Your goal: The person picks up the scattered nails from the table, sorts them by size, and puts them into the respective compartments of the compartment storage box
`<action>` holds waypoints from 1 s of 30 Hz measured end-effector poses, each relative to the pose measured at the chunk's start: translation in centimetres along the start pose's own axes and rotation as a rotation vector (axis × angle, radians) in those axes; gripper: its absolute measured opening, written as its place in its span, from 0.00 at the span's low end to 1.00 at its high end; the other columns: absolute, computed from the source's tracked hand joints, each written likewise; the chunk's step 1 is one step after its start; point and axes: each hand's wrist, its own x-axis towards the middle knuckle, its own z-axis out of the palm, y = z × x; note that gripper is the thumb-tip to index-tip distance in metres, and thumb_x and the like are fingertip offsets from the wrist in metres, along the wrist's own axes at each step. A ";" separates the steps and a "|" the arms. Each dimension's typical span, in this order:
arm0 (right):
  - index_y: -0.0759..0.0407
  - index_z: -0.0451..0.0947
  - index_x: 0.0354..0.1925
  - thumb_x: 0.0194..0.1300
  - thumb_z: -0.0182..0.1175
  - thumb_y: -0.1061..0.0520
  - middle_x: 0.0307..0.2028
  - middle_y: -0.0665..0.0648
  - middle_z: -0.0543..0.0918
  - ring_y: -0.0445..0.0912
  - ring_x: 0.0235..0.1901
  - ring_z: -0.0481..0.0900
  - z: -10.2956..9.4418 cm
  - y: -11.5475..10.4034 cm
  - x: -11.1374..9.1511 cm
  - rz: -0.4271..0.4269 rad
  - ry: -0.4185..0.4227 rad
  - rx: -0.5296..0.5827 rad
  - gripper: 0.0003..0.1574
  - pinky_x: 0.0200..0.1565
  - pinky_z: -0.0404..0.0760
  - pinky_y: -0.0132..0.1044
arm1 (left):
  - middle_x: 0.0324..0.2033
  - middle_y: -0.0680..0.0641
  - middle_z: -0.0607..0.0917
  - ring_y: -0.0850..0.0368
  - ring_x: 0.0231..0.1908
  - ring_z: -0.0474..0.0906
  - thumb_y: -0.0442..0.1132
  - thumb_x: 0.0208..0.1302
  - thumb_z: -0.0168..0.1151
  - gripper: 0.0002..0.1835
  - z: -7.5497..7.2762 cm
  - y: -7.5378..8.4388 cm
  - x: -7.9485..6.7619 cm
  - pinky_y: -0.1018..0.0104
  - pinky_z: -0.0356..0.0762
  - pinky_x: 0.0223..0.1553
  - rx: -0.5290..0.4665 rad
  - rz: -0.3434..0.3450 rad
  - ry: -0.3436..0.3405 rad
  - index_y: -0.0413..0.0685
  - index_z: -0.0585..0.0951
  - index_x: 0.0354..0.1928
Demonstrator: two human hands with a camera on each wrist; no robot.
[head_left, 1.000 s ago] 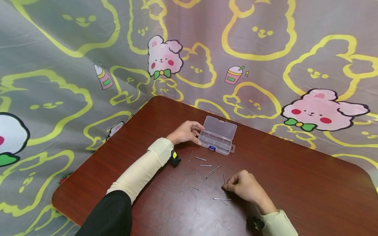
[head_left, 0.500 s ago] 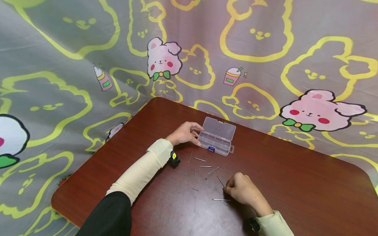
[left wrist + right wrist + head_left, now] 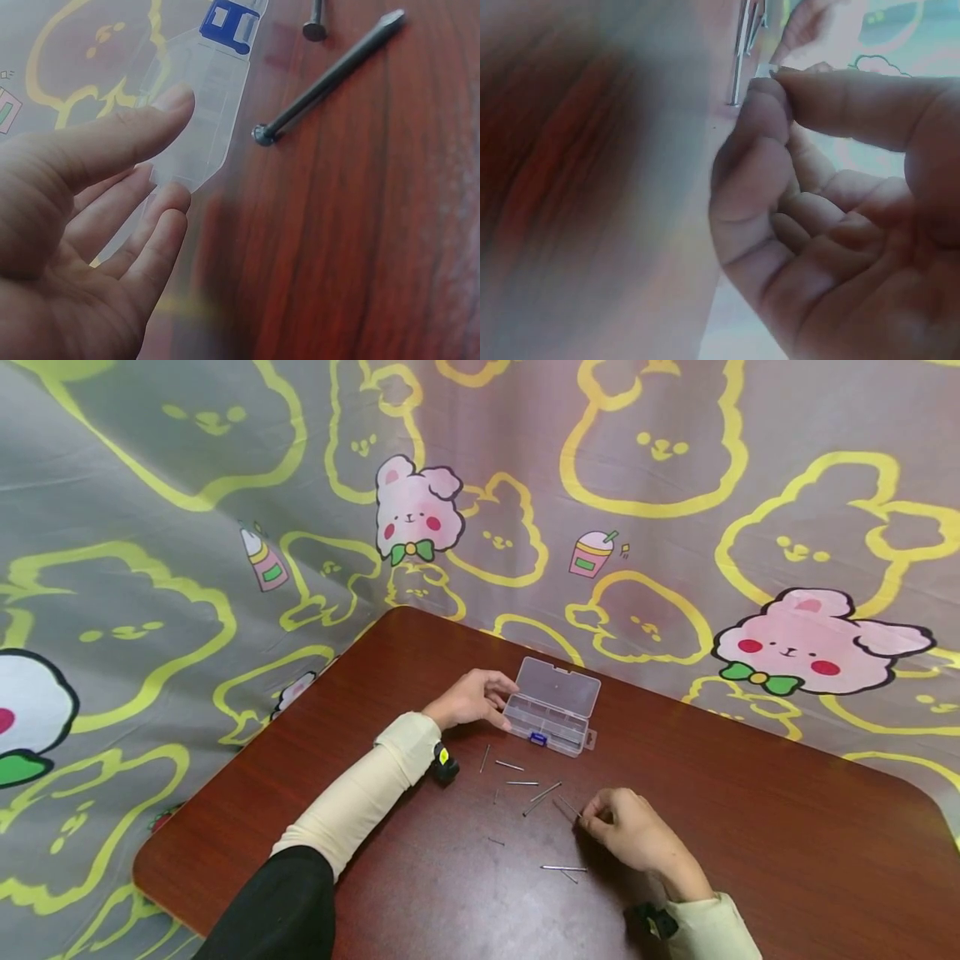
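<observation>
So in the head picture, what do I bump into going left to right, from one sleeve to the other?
Black sleeve → left cream cuff → left grip → clear box → right grip → right cream cuff. The nails span much the same stretch as the clear box, so I left them out.

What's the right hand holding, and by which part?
The right hand pinches a nail by its near end; whether that's head or point can't be told.

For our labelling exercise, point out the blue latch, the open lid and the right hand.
Blue latch (image 3: 229, 31), left wrist view: its outer face.
Open lid (image 3: 557, 687), head view: its middle.
Right hand (image 3: 637, 833), head view: its back.
</observation>
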 end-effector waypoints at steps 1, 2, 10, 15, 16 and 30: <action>0.58 0.81 0.29 0.64 0.64 0.67 0.24 0.46 0.79 0.39 0.24 0.74 0.0 0.1 0.1 0.013 0.007 0.028 0.07 0.28 0.74 0.33 | 0.55 0.45 0.84 0.50 0.46 0.82 0.28 0.41 0.84 0.34 0.0 0.0 0.0 0.62 0.83 0.44 0.004 -0.002 0.000 0.41 0.83 0.56; 0.59 0.81 0.30 0.64 0.64 0.67 0.24 0.47 0.79 0.40 0.25 0.74 0.0 0.3 0.1 0.021 0.011 0.057 0.07 0.27 0.75 0.33 | 0.55 0.45 0.84 0.50 0.46 0.82 0.28 0.41 0.84 0.34 0.0 -0.1 0.0 0.62 0.83 0.44 0.007 -0.003 0.001 0.42 0.83 0.56; 0.64 0.84 0.32 0.67 0.62 0.69 0.24 0.52 0.78 0.44 0.26 0.75 -0.3 1.4 1.1 0.078 0.122 0.172 0.07 0.27 0.76 0.33 | 0.55 0.45 0.83 0.51 0.45 0.82 0.28 0.41 0.84 0.35 0.0 -0.2 0.1 0.63 0.83 0.44 0.008 0.010 -0.004 0.41 0.82 0.56; 0.67 0.84 0.34 0.68 0.61 0.69 0.25 0.56 0.81 0.45 0.26 0.76 -0.2 1.8 1.8 0.078 0.143 0.222 0.06 0.27 0.78 0.33 | 0.55 0.45 0.83 0.51 0.45 0.82 0.27 0.42 0.83 0.34 0.0 -0.1 0.0 0.63 0.83 0.44 0.001 0.015 -0.010 0.40 0.82 0.56; 0.67 0.84 0.34 0.69 0.61 0.69 0.25 0.57 0.81 0.45 0.26 0.77 -0.2 1.8 1.9 0.080 0.150 0.233 0.06 0.27 0.78 0.33 | 0.55 0.45 0.83 0.51 0.45 0.82 0.27 0.41 0.83 0.34 0.0 -0.1 0.0 0.63 0.83 0.44 0.000 0.015 -0.010 0.40 0.82 0.56; 0.71 0.85 0.34 0.70 0.61 0.67 0.25 0.58 0.83 0.46 0.25 0.77 -0.6 1.6 4.7 0.083 0.250 0.252 0.08 0.25 0.77 0.33 | 0.55 0.44 0.84 0.50 0.45 0.82 0.28 0.41 0.84 0.34 0.1 -0.1 0.0 0.63 0.83 0.44 0.002 0.011 -0.003 0.40 0.82 0.56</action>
